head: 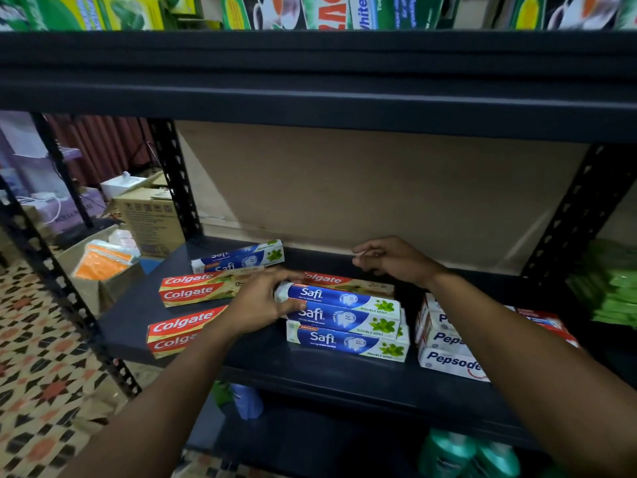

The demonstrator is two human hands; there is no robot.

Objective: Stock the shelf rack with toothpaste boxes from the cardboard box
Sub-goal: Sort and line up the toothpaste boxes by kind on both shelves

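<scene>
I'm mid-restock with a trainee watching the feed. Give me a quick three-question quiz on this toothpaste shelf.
1. True or false: the Pepsodent boxes sit to the right of the Safi stack on the shelf.
2. What does the left hand grip? A) a Pepsodent box B) the top Safi box C) nothing
3. Fill in: the lone box at the shelf's back left reads ___.
Key: 1 true; 2 B; 3 Safi.
</scene>
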